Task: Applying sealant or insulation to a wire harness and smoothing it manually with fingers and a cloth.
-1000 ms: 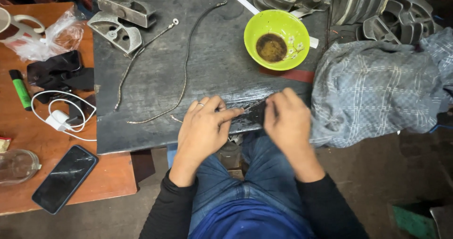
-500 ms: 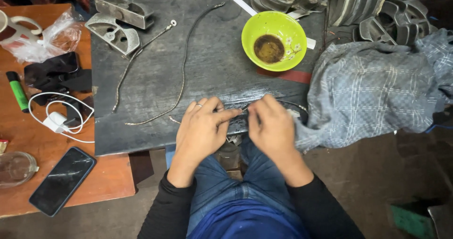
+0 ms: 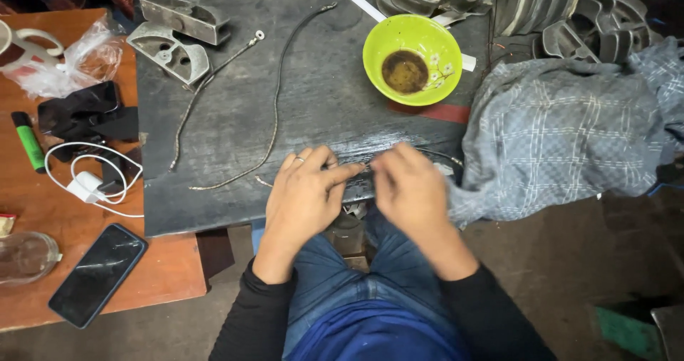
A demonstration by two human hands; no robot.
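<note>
Both hands pinch one thin metal wire piece [image 3: 365,167] at the near edge of the dark worktop [image 3: 320,83]. Left hand [image 3: 306,197] has its grip closed on it, thumb and forefinger stretched right, ring on one finger. Right hand [image 3: 410,186] is blurred; fingers curl down over the same piece, so its grip looks closed on it, but finger contact is hard to see. Hands almost touch, probably so the short piece is braced from both ends. It sits right at the worktop edge, above the lap, likely for support close to the body.

Two long braided wires [image 3: 274,105] lie loose on the worktop, left of the hands, running toward the far side, one with a ring terminal at its end. Two grey cast metal parts [image 3: 174,37] sit at the far left corner, out of the way. Green bowl [image 3: 412,58] with dark liquid and small bits stands just beyond the hands, within reach, resting over a white strip [image 3: 367,6]. Checked grey cloth [image 3: 563,140] is heaped at the right, touching the right hand's side. Finned metal castings [image 3: 570,12] are stacked at the far right.

Orange side table [image 3: 43,197] on the left holds a black phone [image 3: 96,275], white charger with cable [image 3: 89,183], green marker [image 3: 28,142], plastic bag [image 3: 78,58], glass jar [image 3: 25,258].
</note>
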